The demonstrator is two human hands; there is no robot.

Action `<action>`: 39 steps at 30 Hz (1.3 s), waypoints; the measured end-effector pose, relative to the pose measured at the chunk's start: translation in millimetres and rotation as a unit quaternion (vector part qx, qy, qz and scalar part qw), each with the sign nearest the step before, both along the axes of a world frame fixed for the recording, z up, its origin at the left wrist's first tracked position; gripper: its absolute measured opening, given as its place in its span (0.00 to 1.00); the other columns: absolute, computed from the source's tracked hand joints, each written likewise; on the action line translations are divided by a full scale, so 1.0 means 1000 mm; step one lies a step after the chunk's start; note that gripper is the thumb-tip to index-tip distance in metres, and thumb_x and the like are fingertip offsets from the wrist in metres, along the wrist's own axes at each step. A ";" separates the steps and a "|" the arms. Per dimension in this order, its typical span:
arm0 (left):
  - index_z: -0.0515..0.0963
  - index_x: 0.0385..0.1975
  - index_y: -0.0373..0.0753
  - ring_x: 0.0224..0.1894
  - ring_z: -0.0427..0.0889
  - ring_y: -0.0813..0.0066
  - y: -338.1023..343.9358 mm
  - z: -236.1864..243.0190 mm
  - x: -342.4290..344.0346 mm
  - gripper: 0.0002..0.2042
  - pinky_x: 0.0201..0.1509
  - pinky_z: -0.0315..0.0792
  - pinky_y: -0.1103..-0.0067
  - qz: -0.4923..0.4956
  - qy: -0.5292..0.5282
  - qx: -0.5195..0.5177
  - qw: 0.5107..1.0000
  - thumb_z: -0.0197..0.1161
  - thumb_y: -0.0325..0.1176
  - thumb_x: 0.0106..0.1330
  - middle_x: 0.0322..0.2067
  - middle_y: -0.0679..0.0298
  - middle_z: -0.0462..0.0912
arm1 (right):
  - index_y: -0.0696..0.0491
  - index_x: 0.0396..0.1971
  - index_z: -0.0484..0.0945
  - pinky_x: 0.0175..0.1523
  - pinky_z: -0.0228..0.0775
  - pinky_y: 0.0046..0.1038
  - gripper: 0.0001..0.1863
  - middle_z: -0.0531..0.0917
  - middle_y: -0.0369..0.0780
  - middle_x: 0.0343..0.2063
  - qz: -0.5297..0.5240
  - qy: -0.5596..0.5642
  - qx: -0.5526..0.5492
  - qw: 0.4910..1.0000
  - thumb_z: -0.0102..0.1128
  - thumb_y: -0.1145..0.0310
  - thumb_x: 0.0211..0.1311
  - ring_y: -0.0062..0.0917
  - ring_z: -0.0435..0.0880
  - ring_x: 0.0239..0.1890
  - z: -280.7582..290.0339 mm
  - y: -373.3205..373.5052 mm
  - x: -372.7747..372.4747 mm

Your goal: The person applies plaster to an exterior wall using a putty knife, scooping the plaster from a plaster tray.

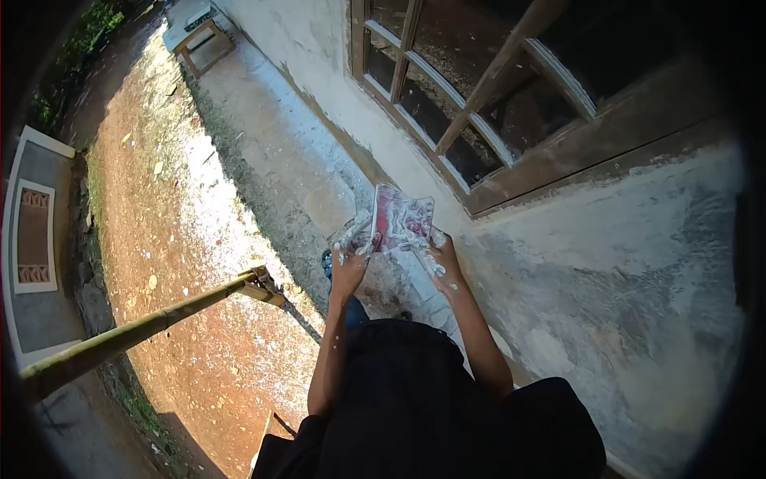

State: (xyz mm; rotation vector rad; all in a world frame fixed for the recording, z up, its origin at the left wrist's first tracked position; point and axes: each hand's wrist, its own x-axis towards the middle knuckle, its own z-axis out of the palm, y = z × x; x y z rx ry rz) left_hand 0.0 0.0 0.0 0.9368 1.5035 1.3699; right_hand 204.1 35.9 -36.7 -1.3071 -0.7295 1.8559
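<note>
Between both hands is a flat, red rectangular object, smeared thickly with white paste or foam. My left hand grips its left side and my right hand grips its lower right side; both are spattered with white. The object is held out in front of my dark-clothed body, beside a whitish, patchy plastered wall.
A wooden-framed window is at upper right. A bamboo pole slants in from the left. A small table stands farther along the wall. A concrete walkway borders sunlit dirt, with a low structure at far left.
</note>
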 end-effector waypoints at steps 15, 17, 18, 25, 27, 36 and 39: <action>0.73 0.46 0.30 0.28 0.70 0.86 0.191 -0.002 -0.322 0.17 0.32 0.67 0.84 0.026 -0.008 -0.040 0.999 0.62 0.26 0.57 0.27 0.68 0.78 | 0.60 0.49 0.68 0.45 0.69 0.22 0.24 0.76 0.39 0.42 0.134 -0.003 0.115 0.984 0.54 0.84 0.47 0.21 0.77 0.40 0.015 0.225 -0.351; 0.73 0.47 0.29 0.30 0.71 0.86 0.219 -0.003 -0.349 0.17 0.35 0.68 0.84 0.037 -0.021 -0.014 0.999 0.61 0.26 0.58 0.30 0.66 0.79 | 0.62 0.45 0.71 0.48 0.66 0.21 0.22 0.77 0.38 0.39 0.058 -0.006 0.090 0.994 0.49 0.88 0.43 0.21 0.77 0.41 0.021 0.252 -0.391; 0.73 0.47 0.29 0.30 0.71 0.86 0.233 -0.006 -0.363 0.17 0.35 0.68 0.84 0.042 -0.022 -0.017 0.999 0.61 0.26 0.58 0.30 0.66 0.79 | 0.63 0.43 0.72 0.47 0.67 0.21 0.21 0.78 0.38 0.38 0.028 0.000 0.095 0.995 0.48 0.88 0.44 0.20 0.77 0.40 0.034 0.267 -0.414; 0.72 0.47 0.28 0.35 0.72 0.85 0.356 -0.014 -0.470 0.17 0.40 0.69 0.84 0.095 -0.046 -0.040 0.994 0.60 0.26 0.58 0.36 0.63 0.79 | 0.63 0.41 0.74 0.43 0.70 0.22 0.19 0.79 0.38 0.35 0.161 0.004 0.090 0.983 0.47 0.88 0.45 0.21 0.79 0.36 0.002 0.421 -0.526; 0.72 0.46 0.28 0.35 0.72 0.84 0.401 -0.013 -0.510 0.16 0.40 0.69 0.84 0.107 -0.054 -0.046 0.992 0.60 0.27 0.58 0.36 0.62 0.80 | 0.63 0.41 0.74 0.43 0.71 0.23 0.19 0.79 0.39 0.35 0.156 -0.030 0.046 0.986 0.46 0.87 0.45 0.21 0.79 0.36 0.009 0.466 -0.569; 0.73 0.44 0.26 0.37 0.73 0.83 0.558 -0.017 -0.671 0.15 0.42 0.69 0.83 0.177 -0.087 -0.004 0.980 0.60 0.25 0.58 0.38 0.61 0.79 | 0.61 0.36 0.77 0.31 0.68 0.19 0.13 0.80 0.37 0.29 0.183 -0.063 0.118 0.974 0.53 0.83 0.47 0.18 0.78 0.26 -0.011 0.645 -0.748; 0.73 0.45 0.27 0.35 0.71 0.85 0.614 -0.021 -0.731 0.15 0.41 0.68 0.84 0.196 -0.097 0.004 0.976 0.60 0.25 0.58 0.36 0.65 0.79 | 0.61 0.35 0.76 0.30 0.67 0.19 0.12 0.79 0.36 0.27 0.155 -0.080 0.150 0.973 0.53 0.81 0.48 0.16 0.76 0.25 -0.027 0.698 -0.812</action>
